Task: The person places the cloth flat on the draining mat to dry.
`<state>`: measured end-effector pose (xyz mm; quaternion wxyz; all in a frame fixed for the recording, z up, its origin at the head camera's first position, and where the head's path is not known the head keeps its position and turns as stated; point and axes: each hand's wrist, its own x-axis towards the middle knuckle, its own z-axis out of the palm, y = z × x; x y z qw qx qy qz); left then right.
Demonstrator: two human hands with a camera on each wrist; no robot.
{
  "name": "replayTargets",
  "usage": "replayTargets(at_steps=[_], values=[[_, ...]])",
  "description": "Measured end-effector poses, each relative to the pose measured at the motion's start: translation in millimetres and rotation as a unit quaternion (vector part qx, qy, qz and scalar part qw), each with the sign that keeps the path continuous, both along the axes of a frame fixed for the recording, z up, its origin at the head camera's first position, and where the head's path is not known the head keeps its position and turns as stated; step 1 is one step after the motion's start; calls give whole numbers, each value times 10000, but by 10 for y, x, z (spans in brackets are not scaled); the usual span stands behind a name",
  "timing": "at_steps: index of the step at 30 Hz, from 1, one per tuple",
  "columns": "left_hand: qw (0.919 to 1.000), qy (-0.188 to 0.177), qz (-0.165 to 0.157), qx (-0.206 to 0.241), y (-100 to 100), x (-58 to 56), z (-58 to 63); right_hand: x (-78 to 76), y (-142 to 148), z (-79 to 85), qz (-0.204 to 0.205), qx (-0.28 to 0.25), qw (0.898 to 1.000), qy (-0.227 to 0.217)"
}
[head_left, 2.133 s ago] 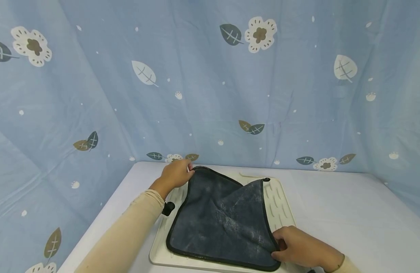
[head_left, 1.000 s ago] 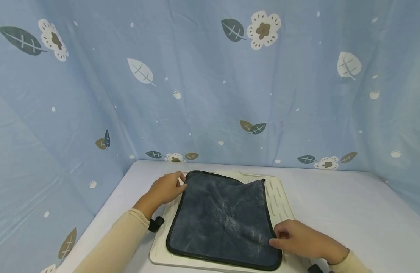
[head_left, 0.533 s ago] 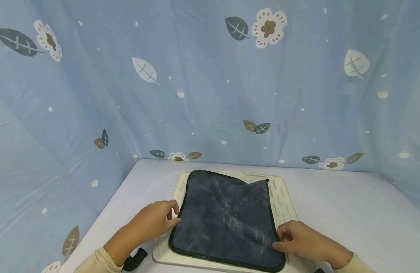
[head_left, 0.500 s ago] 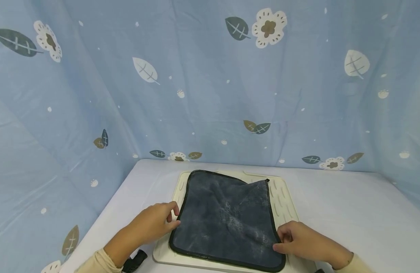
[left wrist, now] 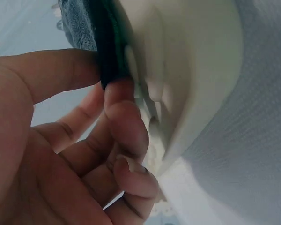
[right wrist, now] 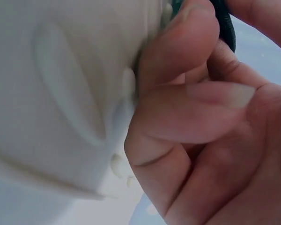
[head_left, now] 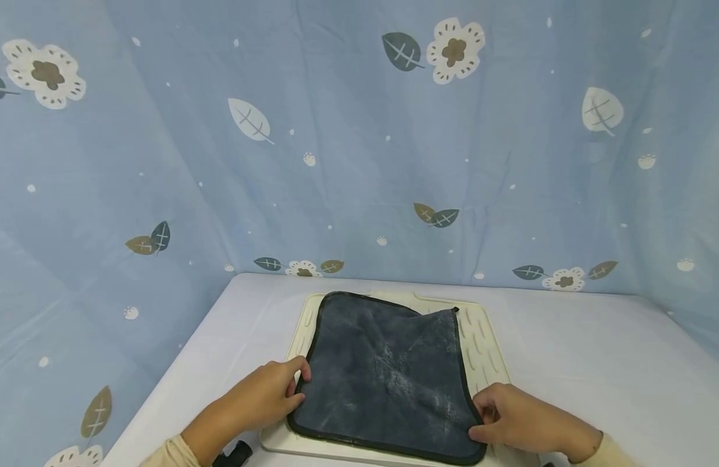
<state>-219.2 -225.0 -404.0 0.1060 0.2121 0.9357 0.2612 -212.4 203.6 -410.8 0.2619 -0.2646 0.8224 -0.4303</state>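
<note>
A dark grey-blue cloth [head_left: 388,376] with black edging lies spread on a cream ribbed tray [head_left: 482,350] in the head view. Its far right part is creased and folded, with a small black loop at that corner. At the cloth's lower left edge, my left hand [head_left: 262,395] pinches the border; the left wrist view shows thumb and index finger on the black edging [left wrist: 113,51]. My right hand [head_left: 519,418] grips the right edge near the close corner. In the right wrist view, curled fingers [right wrist: 187,112] partly hide the edging [right wrist: 226,26].
A white-covered table [head_left: 598,363] extends around the tray, mostly to the right. Blue curtains [head_left: 359,162] with leaf and flower prints enclose the back and sides. A black wrist device [head_left: 233,454] shows below the left wrist.
My left hand has let go of the cloth's far left corner, moved toward me along the left edge and pinched it lower down. My right hand stays at the right edge.
</note>
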Motion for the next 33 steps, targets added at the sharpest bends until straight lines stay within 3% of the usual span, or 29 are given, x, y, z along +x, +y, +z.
replayTargets(at_steps=[10, 19, 23, 26, 33], values=[[9989, -378, -266, 53, -31, 69, 125, 25, 86, 37, 310, -140, 9993, -161], [9987, -402, -284, -153, -18, 142, 107, 49, 134, -2, 410, -109, 9991, -59], [9985, -440, -266, -179, -8, 134, 105, 6, 155, 13, 438, -235, 9984, -273], [9984, -451, -300, -178, 0, 124, 104, -89, 168, 56, 187, -258, 9984, -460], [9983, -450, -306, -199, 3, 105, 89, -482, 134, 168, -1108, 176, 9927, -447]])
